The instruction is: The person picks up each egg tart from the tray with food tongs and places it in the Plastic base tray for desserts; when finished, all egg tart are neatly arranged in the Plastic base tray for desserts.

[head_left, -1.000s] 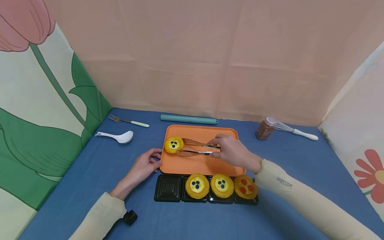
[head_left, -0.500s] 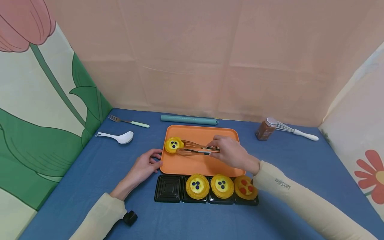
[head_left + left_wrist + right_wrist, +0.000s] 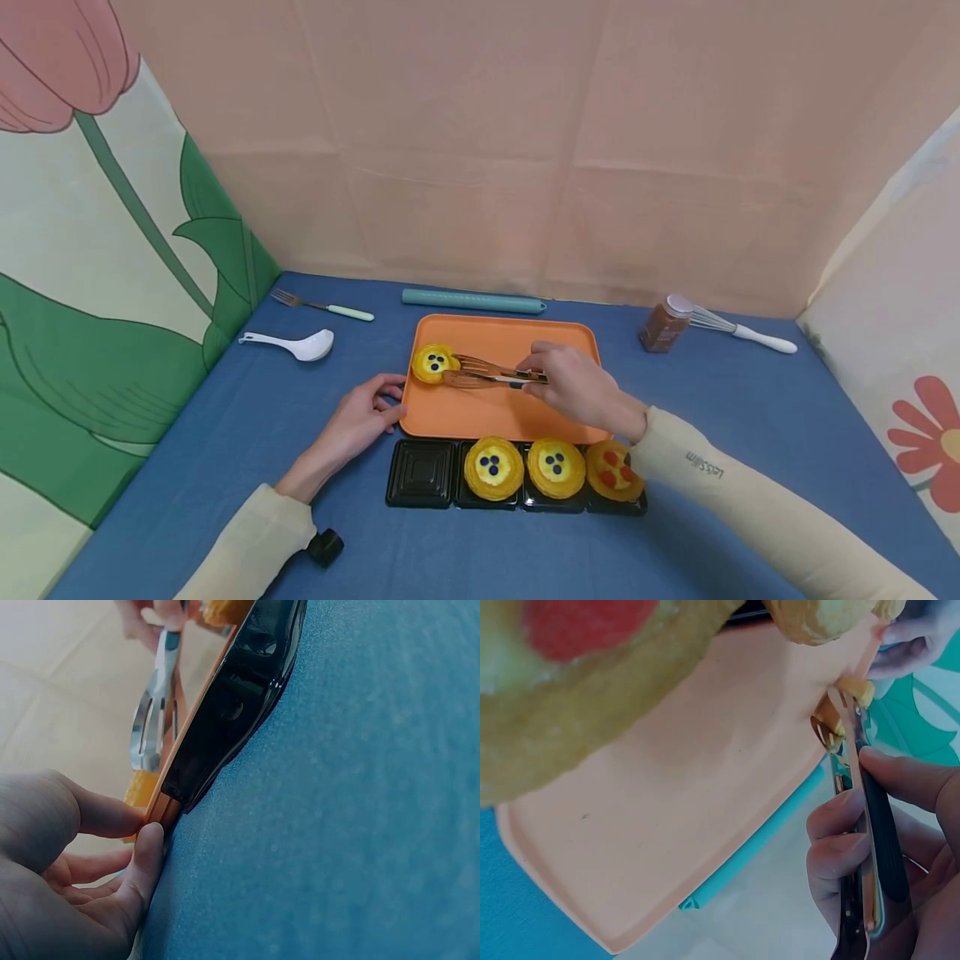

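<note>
In the head view, an egg tart (image 3: 433,363) with blue dots on top sits at the left end of the orange tray (image 3: 480,417). My right hand (image 3: 577,382) grips metal tongs (image 3: 467,380), whose slotted tips reach the tart's right side. The dark tong handle (image 3: 885,840) lies between fingers and thumb in the right wrist view. My left hand (image 3: 365,414) is at the tray's left edge; the left wrist view has its thumb and index finger pinching the rim (image 3: 157,808).
A black four-part box (image 3: 422,472) in front of the tray holds several tarts, its leftmost compartment bare. Around stand a fork (image 3: 322,305), white ladle (image 3: 300,343), teal rolling pin-like bar (image 3: 474,301), brown jar (image 3: 664,323) and whisk (image 3: 742,330).
The two arms of the tongs have come closer together beside the tart, and my right hand has shifted slightly left. My left hand has stayed at the tray's edge.
</note>
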`<state>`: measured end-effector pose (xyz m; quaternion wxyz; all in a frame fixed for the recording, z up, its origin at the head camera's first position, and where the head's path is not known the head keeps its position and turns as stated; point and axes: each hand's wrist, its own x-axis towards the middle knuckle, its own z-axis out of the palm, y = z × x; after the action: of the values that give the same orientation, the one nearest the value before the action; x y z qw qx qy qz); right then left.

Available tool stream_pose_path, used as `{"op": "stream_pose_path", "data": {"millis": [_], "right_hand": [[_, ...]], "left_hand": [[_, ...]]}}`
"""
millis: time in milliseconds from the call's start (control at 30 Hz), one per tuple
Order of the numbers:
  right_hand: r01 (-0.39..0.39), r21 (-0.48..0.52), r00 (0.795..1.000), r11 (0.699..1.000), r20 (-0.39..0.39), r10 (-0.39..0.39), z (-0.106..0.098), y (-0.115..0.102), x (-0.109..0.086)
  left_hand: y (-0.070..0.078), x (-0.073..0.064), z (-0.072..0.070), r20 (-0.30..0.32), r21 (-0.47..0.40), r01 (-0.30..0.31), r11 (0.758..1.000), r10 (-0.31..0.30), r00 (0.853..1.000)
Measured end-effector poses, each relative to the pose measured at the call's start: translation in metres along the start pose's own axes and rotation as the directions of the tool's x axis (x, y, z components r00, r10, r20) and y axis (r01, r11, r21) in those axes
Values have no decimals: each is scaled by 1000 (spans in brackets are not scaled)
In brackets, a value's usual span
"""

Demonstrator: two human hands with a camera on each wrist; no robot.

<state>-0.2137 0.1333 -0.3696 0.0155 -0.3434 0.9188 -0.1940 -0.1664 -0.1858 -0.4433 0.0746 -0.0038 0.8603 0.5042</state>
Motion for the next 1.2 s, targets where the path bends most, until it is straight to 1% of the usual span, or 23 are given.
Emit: {"op": "stream_pose_path", "data": {"millis": [233, 433, 667, 833, 967, 1200], "right_hand": [[-8, -14, 1000, 1000, -15, 8, -2, 0, -1], [-18, -13, 1000, 1000, -22, 18, -6, 0, -6], [-40, -32, 998, 999, -52, 39, -15, -4, -14], [-27, -31, 998, 999, -62, 25, -20, -7, -26], [-28, -6, 998, 1000, -59, 27, -20, -11, -40], [12, 11, 999, 1000, -51, -12, -19, -23, -63]], "left_hand": [[0, 1, 1, -2, -1, -7, 1000, 7, 1000], [1, 0, 0, -2, 0, -6, 1000, 6, 1000], [1, 0, 0, -5, 3, -10, 1000, 10, 1000], [1, -1, 1, -8, 3, -6, 1000, 6, 1000], [0, 0, 2, -3, 3, -3, 1000, 3, 1000], [-2, -1, 1, 0, 4, -23, 1000, 23, 1000]]}}
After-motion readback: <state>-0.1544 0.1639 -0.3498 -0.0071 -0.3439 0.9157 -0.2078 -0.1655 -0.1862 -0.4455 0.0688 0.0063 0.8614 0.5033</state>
